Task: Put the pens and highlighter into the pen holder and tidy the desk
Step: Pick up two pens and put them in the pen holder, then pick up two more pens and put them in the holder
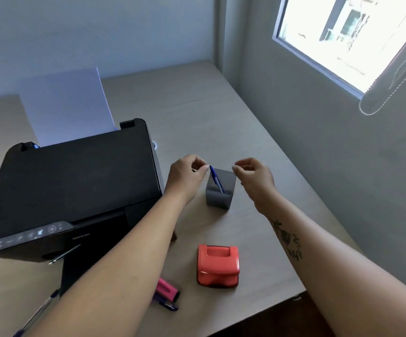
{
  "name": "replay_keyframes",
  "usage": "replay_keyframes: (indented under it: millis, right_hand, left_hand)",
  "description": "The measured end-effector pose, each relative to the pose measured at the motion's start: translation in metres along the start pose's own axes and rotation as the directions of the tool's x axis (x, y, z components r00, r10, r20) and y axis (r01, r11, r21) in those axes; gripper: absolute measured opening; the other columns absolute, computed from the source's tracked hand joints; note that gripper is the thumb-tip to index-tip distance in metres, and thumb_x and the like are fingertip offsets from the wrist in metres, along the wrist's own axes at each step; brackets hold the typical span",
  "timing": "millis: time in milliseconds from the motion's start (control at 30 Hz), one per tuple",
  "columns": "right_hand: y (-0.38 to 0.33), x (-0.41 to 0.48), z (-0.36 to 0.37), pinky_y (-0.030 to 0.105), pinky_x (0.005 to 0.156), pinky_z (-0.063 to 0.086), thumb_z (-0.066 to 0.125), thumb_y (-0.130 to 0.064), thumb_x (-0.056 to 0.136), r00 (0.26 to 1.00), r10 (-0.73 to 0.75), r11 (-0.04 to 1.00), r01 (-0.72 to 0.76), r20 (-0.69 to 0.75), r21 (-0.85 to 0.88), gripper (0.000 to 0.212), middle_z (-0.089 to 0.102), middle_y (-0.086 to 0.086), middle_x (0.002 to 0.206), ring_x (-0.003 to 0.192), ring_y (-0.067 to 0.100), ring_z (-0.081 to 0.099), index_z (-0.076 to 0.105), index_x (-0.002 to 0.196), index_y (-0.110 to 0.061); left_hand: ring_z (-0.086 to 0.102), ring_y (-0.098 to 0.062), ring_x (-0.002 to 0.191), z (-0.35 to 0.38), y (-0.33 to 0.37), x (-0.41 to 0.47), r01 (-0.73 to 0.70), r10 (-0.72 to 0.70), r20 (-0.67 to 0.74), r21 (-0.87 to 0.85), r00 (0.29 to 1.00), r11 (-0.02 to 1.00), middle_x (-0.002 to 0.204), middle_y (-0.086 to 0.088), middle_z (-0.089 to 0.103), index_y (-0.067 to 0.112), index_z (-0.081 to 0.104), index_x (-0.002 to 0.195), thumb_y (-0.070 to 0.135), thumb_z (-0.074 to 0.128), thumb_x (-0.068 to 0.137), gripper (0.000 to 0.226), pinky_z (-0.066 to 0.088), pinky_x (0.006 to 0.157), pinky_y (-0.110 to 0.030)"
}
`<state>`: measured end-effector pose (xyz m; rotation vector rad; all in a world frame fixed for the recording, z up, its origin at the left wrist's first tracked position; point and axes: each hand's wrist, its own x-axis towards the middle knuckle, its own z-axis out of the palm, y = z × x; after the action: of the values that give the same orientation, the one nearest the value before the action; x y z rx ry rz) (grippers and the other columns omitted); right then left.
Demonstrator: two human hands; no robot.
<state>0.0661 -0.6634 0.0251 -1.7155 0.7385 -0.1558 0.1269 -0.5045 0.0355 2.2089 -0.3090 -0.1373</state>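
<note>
A grey square pen holder [220, 195] stands on the desk right of the printer. A blue pen [216, 180] leans inside it, its top end at the holder's back-left corner. My left hand [187, 175] hovers left of the holder, fingertips pinched right beside the pen's top; I cannot tell whether they touch it. My right hand [255, 177] hovers at the holder's right, fingers curled with nothing in them. A pink highlighter [166, 289] and a purple pen [169, 305] lie near the front edge, partly hidden by my left forearm. Another pen [36, 314] lies at the bottom left.
A black printer [70, 186] fills the left of the desk, with white paper [65, 105] standing in its rear feed and a silver pen [64, 254] on its front. A red hole punch [218, 265] sits in front of the holder. A wall with a window runs along the right.
</note>
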Motion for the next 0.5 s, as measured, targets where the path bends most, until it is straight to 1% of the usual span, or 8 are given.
replay_keyframes:
  millis: [67, 167, 267, 333, 400, 500]
  right_hand:
    - [-0.017, -0.011, 0.005, 0.028, 0.068, 0.052, 0.065, -0.024, 0.091, 0.999, -0.049, 0.999, 0.049, 0.002, 0.006, 0.011, 0.068, 0.004, 0.097, 0.081, 0.017, 0.060, 0.067, 0.099, -0.018]
    - [-0.035, -0.031, 0.022, 0.026, 0.066, 0.052, 0.065, -0.022, 0.091, 0.992, -0.123, 0.992, 0.123, 0.036, 0.016, 0.009, 0.069, 0.002, 0.088, 0.081, 0.018, 0.064, 0.069, 0.096, -0.016]
    - [-0.046, -0.059, 0.052, 0.029, 0.066, 0.053, 0.066, -0.021, 0.091, 0.977, -0.189, 0.982, 0.188, 0.099, 0.019, 0.009, 0.068, 0.004, 0.084, 0.074, 0.015, 0.065, 0.069, 0.094, -0.014]
    - [-0.051, -0.080, 0.080, 0.029, 0.064, 0.052, 0.065, -0.021, 0.091, 0.962, -0.227, 0.974, 0.226, 0.149, 0.027, 0.009, 0.068, 0.006, 0.085, 0.070, 0.013, 0.064, 0.068, 0.094, -0.013]
    - [-0.054, -0.096, 0.101, 0.027, 0.061, 0.049, 0.065, -0.023, 0.091, 0.950, -0.254, 0.967, 0.251, 0.185, 0.037, 0.009, 0.068, 0.005, 0.082, 0.066, 0.013, 0.063, 0.068, 0.090, -0.014]
    - [-0.057, -0.130, 0.150, 0.026, 0.056, 0.047, 0.067, -0.025, 0.089, 0.923, -0.273, 0.962, 0.261, 0.271, 0.081, 0.010, 0.066, 0.001, 0.075, 0.064, 0.013, 0.062, 0.065, 0.080, -0.022]
  left_hand:
    - [0.061, -0.014, 0.077, -0.020, 0.004, -0.004, -0.040, 0.040, -0.032, -0.011, 0.999, 0.999, 0.083, 0.003, 0.067, 0.013, 0.070, 0.092, 0.024, 0.065, 0.090, 0.012, 0.048, 0.070, -0.025]
    - [0.060, -0.010, 0.068, -0.052, 0.001, -0.014, -0.075, 0.072, -0.082, -0.044, 0.994, 0.996, 0.073, 0.009, 0.064, 0.016, 0.069, 0.086, 0.024, 0.067, 0.089, 0.009, 0.046, 0.066, -0.023]
    - [0.059, -0.008, 0.063, -0.090, -0.013, -0.035, -0.102, 0.094, -0.120, -0.064, 0.988, 0.993, 0.068, 0.011, 0.063, 0.016, 0.069, 0.084, 0.023, 0.069, 0.087, 0.008, 0.048, 0.064, -0.022]
    - [0.060, -0.008, 0.061, -0.121, -0.031, -0.053, -0.087, 0.075, -0.146, -0.077, 0.986, 0.993, 0.068, 0.008, 0.065, 0.014, 0.070, 0.084, 0.023, 0.069, 0.087, 0.010, 0.052, 0.063, -0.024]
    - [0.063, -0.010, 0.062, -0.146, -0.048, -0.067, -0.058, 0.043, -0.149, -0.103, 0.988, 0.993, 0.073, -0.001, 0.071, 0.014, 0.070, 0.084, 0.024, 0.069, 0.087, 0.011, 0.058, 0.065, -0.030]
    - [0.065, -0.011, 0.063, -0.192, -0.084, -0.095, 0.003, -0.020, -0.174, -0.097, 0.985, 0.995, 0.080, -0.006, 0.073, 0.015, 0.070, 0.084, 0.026, 0.069, 0.086, 0.011, 0.061, 0.066, -0.031]
